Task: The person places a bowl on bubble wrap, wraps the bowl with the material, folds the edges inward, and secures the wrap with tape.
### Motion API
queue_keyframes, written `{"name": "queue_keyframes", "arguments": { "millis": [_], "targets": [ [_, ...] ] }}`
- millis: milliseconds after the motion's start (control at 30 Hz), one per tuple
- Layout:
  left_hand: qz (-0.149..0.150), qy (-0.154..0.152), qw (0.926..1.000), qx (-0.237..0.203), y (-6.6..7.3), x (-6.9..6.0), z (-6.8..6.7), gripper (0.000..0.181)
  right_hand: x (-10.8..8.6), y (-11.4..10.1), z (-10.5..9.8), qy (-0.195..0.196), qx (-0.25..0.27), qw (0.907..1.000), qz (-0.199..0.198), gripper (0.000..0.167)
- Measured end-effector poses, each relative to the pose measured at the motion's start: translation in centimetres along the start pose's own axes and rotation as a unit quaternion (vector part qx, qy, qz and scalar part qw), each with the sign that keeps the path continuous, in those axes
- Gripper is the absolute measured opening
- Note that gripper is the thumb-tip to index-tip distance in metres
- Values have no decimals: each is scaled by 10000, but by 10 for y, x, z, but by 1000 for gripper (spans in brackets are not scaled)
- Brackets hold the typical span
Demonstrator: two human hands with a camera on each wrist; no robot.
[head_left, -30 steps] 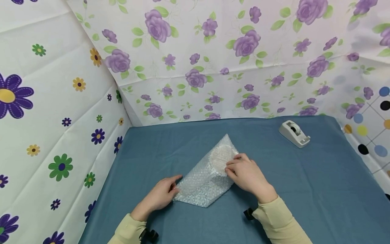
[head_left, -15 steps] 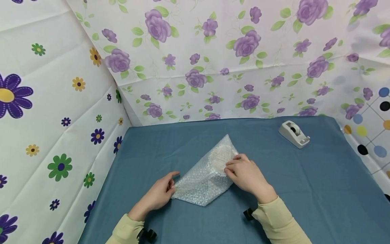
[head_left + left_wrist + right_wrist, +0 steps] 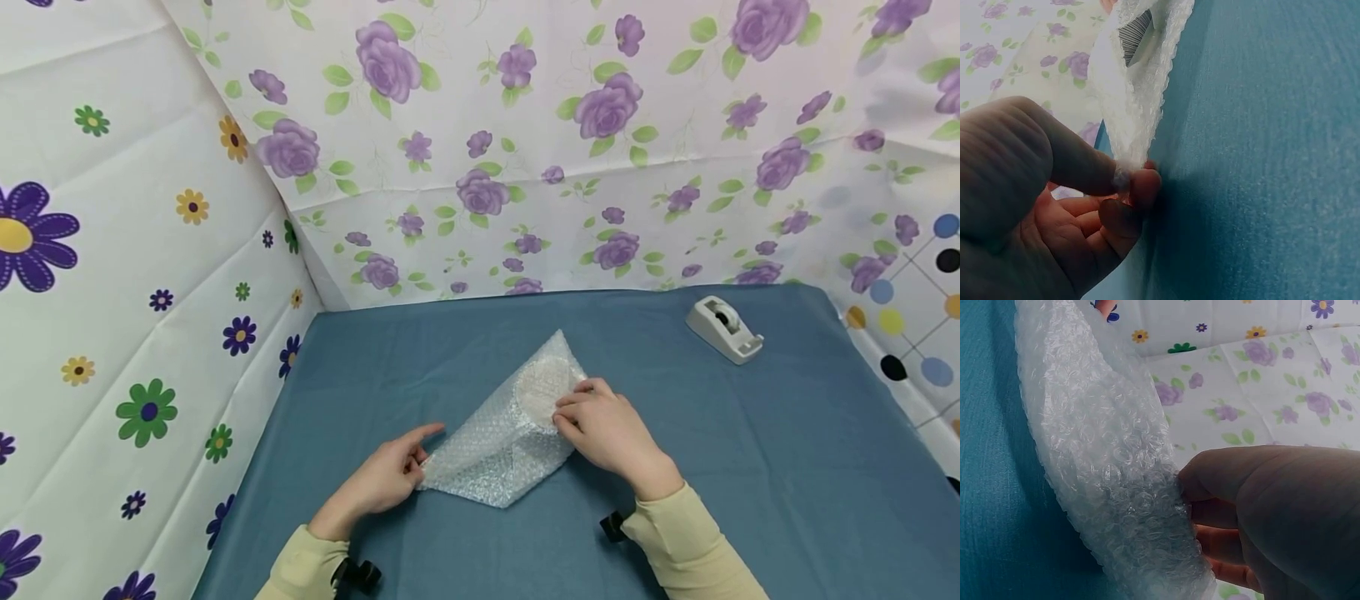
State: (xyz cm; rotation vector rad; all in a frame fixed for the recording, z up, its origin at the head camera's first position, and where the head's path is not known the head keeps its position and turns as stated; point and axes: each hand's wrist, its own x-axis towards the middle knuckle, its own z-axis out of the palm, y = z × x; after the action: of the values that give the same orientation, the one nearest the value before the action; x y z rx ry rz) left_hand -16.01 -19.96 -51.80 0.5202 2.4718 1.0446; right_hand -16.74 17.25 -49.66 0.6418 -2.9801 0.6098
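Observation:
Bubble wrap [image 3: 495, 458] lies folded into a pointed shape in the middle of the blue cloth. A pale round end [image 3: 542, 390] of some object shows through it; what the object is stays hidden. My left hand [image 3: 378, 479] pinches the near left corner of the wrap between thumb and finger, its index finger extended in the head view. In the left wrist view, a dark striped patch [image 3: 1135, 37] shows inside the fold. My right hand [image 3: 611, 429] holds the wrapped object at its right side, fingers bent against the bubbles [image 3: 1141, 500].
A white tape dispenser [image 3: 723, 330] stands at the back right of the blue cloth [image 3: 787, 467]. Flowered sheets [image 3: 450, 125] hang along the back and left, and a dotted one [image 3: 918, 333] on the right.
My left hand has drawn slightly left and toward me with the wrap's corner, which now stretches further out. My right hand and the tape dispenser have stayed put.

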Motion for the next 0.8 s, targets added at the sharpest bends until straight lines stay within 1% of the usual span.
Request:
{"name": "queue_keyframes", "arguments": {
  "millis": [100,200,267,367,567,633,700,767,800],
  "targets": [
    [135,-33,9998,-129,-4,-1,-2,57,0,0,0,-11,14,10000,-5,23],
    [250,-140,9985,-474,-9,-4,-4,39,0,-1,0,-6,15,10000,-21,23],
    [274,-242,9968,-707,-11,-6,-6,28,0,0,-1,1,13,10000,-29,23],
    [401,-367,9947,-872,-12,-8,-9,21,0,0,-1,12,25,10000,-32,23],
    [649,-488,9929,-874,-14,-10,-13,27,0,0,0,28,37,10000,-20,22],
    [739,-539,9915,-925,-15,-10,-14,36,0,0,0,39,34,10000,-17,22],
    [903,-569,9894,-989,-17,-11,-16,47,0,0,0,42,39,10000,-6,22],
    [1078,-536,9878,-987,-18,-11,-17,56,0,0,0,50,38,10000,4,22],
    [1154,-488,9875,-956,-18,-11,-17,57,0,0,0,52,33,10000,3,22]
  ]
}}
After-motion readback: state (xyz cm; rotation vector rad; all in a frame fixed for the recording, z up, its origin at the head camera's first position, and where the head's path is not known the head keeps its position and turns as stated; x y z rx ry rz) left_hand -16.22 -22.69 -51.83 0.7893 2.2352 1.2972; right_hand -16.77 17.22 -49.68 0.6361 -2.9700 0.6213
